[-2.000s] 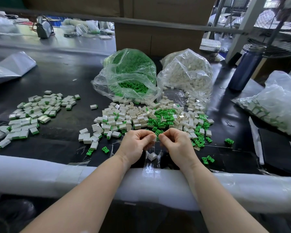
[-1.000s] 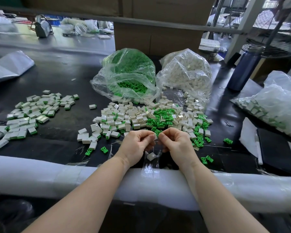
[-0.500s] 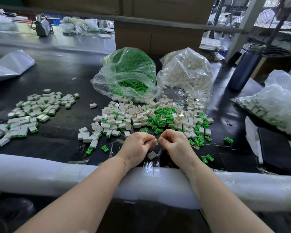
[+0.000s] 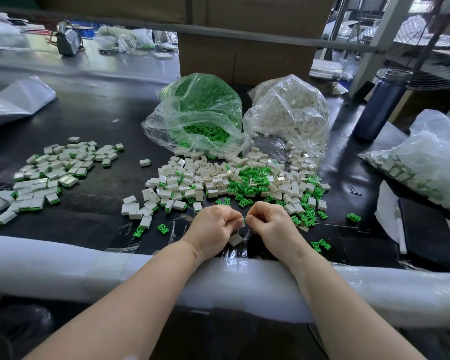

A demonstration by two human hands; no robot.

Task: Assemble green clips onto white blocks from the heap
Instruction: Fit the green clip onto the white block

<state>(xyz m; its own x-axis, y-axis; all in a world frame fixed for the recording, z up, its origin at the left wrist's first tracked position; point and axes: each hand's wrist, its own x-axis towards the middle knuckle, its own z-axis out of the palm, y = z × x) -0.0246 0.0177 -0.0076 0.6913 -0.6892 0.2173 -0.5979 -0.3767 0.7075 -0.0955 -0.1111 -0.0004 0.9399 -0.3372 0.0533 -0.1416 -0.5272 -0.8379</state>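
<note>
Left hand [image 4: 213,227] and right hand [image 4: 272,224], fingers curled, pinch one white block [image 4: 242,222] together. Both sit just in front of the heap [image 4: 218,183].

A single wide-angle view from the worker's head looks forward and down across the padded white bench edge [image 4: 63,266] onto the glossy black worktop [image 4: 94,118], close over both forearms, with cardboard boxes [image 4: 244,58] closing the far side
</note>
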